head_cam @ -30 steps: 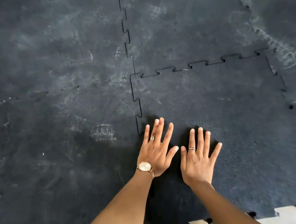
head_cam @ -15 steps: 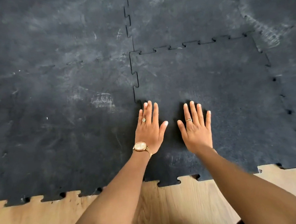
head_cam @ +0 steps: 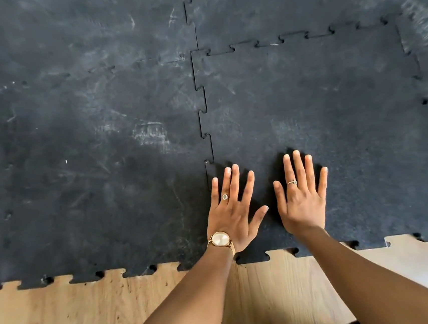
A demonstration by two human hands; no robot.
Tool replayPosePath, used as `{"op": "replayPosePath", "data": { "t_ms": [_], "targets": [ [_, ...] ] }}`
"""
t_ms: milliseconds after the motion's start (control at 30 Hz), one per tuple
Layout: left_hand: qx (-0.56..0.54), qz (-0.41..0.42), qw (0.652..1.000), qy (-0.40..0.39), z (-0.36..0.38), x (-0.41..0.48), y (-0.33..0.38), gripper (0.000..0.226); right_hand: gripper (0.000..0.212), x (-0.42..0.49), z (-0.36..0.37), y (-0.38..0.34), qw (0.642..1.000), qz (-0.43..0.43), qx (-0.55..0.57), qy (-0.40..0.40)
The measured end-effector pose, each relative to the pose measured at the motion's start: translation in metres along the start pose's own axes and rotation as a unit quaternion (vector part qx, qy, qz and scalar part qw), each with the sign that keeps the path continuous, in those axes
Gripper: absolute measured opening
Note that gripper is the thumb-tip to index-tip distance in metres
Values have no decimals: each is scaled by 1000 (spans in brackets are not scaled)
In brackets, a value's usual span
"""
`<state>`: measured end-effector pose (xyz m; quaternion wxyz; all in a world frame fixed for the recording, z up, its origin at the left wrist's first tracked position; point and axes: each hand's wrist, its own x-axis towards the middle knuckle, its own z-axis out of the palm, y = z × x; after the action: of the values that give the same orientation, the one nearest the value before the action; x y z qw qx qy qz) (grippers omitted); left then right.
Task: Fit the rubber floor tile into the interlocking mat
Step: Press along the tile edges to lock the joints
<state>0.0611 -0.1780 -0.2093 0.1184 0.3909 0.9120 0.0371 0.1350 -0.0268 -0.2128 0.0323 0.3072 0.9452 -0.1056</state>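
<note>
While both palms press flat, the tile (head_cam: 321,125) lies in its slot at the mat's (head_cam: 88,147) near edge, just beyond the wooden floor (head_cam: 66,319). Left hand (head_cam: 232,212), wearing a watch (head_cam: 220,239), rests on the tile's near-left corner beside the left seam (head_cam: 202,105); right hand (head_cam: 301,200) lies just to its right. Each hand is spread wide, fingers extended, grasping nothing.

Step in hand, as judged: seating the interlocking tabs by downward pressure. Along the left seam and the far seam (head_cam: 295,37) a dark line outlines the tabs, suggesting they are engaged but perhaps not fully flush. The right seam (head_cam: 424,102) shows small dark gaps at the tab roots. Whether any tab stands proud cannot be told from this view.

Next move, as judged: shift the palms along the seams away from the near-left corner, pressing each tab in turn, the right seam most of all, until the tile sits level with the mat.
</note>
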Motion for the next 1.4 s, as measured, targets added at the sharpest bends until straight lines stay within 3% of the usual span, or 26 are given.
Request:
{"op": "replayPosePath", "data": {
  "t_ms": [467, 767, 1400],
  "targets": [
    [-12, -9, 1000, 11, -1, 0, 1, 94, 61, -1, -1, -1, 1000, 3, -13, -1],
    [-33, -54, 997, 44, -4, -16, 14, 64, 62, -32, -3, 5, 1000, -18, 11, -6],
    [-17, -55, 997, 53, 17, -30, 38, 69, 60, -68, -4, 31, 998, -43, -7, -36]
  ]
}}
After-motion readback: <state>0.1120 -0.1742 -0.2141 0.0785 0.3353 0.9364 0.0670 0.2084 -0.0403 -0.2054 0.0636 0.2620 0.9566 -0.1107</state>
